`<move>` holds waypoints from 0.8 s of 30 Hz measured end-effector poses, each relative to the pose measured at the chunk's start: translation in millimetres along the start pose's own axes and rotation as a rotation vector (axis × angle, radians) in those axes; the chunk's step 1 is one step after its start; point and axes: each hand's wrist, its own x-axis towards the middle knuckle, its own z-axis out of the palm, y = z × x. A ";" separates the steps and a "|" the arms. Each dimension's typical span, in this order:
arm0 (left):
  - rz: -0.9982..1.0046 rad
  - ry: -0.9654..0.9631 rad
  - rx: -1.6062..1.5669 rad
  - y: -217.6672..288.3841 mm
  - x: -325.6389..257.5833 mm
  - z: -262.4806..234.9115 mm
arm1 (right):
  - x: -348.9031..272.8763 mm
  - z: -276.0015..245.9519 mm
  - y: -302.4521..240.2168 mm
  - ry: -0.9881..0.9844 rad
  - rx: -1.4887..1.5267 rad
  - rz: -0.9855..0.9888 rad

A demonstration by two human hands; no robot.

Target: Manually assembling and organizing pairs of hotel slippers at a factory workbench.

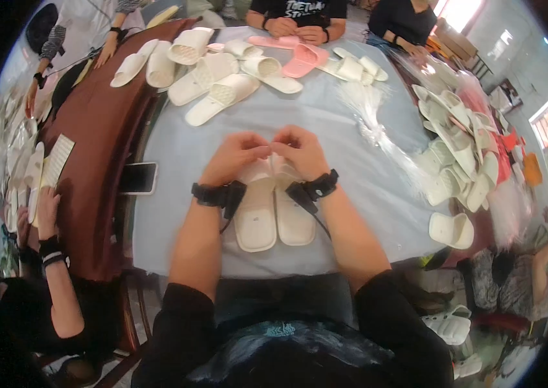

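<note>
Meeting at the fingertips, L hand (235, 156) and R hand (302, 154) hung over the 12 o'clock end of a pair of cream slippers (256, 221), w/ thumbs & index fingers pinched in close together. Couldn't tell if anything was caught btwn the tips, or if either hand actually gripped a strap; the hands covered part of that end. The pair sat mid-table, side by side, heels toward 6 o'clock, on a pale bluish table cover (377, 200). Black wristbands (209, 194) w/ boxy units were on both wrists.

Taking the pair as clock centre: phone (139, 178) lay btwn 9 & 10, near the table edge, w/ a brown surface (83, 194) beyond it. At 11, a group of whitish slippers (222, 95), some overlapping. At 12, a pink slipper (306, 59), just short of a co-worker's hands (281, 27), which were together at the far edge. Btwn 1 & 2, clear plastic bags (367, 119) in a crumpled bunch. Btwn 2 & 3, a heap of pale slippers (458, 145); at approx 3, a lone slipper (450, 230) apart from it. Down at 4, below table level, a white clog (450, 327). Another co-worker's hand (48, 208) was over at 9, near a light patterned sheet (58, 160).
</note>
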 end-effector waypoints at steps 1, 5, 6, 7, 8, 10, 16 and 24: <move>-0.003 0.020 0.005 -1.0 -0.6 -1.0 | 0.0 0.7 -0.1 0.017 0.071 0.007; -0.020 -0.008 -0.049 -11.0 0.1 -6.1 | -0.8 3.3 0.4 0.002 0.045 0.025; 0.002 -0.023 -0.070 -11.6 1.1 -5.3 | 0.0 2.9 1.8 -0.006 0.049 0.036; 0.025 -0.038 -0.090 -12.2 1.9 -4.4 | 0.0 1.5 2.8 -0.020 0.055 0.032; 0.025 -0.023 -0.086 -12.8 2.6 -3.5 | -0.6 0.0 3.8 -0.012 0.022 0.027; 0.023 -0.046 -0.071 -13.6 3.9 -4.1 | -1.4 0.0 1.3 -0.005 -0.002 0.027; -0.001 -0.010 -0.107 -11.6 3.6 -3.4 | 0.1 1.0 -0.3 -0.017 0.069 0.062; 0.058 -0.008 -0.091 -23.3 8.6 -6.2 | 2.8 2.2 -0.3 0.027 -0.064 0.096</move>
